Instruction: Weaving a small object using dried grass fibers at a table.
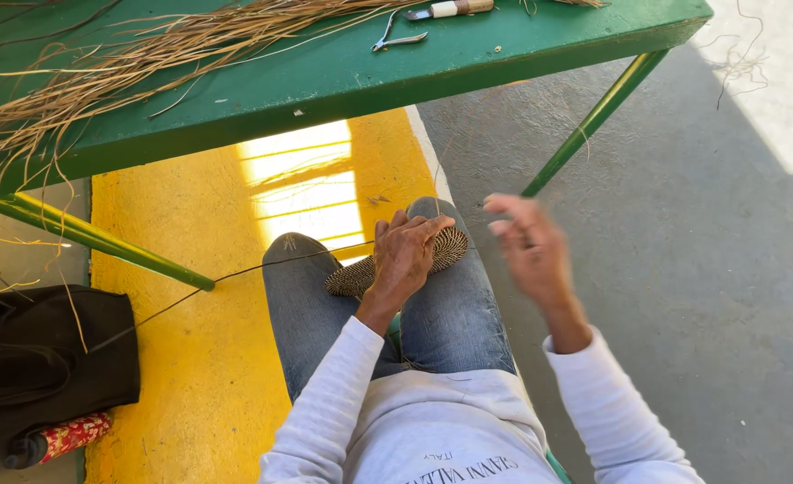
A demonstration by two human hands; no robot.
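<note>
The left hand [405,255] lies palm down on a flat woven disc [446,249] that rests across the person's 2 jean-clad knees [455,309], its fingers curled over the disc's far edge and pressing it in place. A thin dark strand [235,275] runs from under this hand out to the left, slanting down toward a black bag [47,358] on the floor. Just right of the disc, the right hand [526,246] hangs in the air, blurred, fingers loosely spread; whether it pinches anything I cannot tell. Beyond both hands stands a green table [325,81], with a bundle of dry grass stalks [145,54] spread over its left part. Farther right on it lie small metal pliers [396,36] and a knife with a wrapped handle [450,9].
</note>
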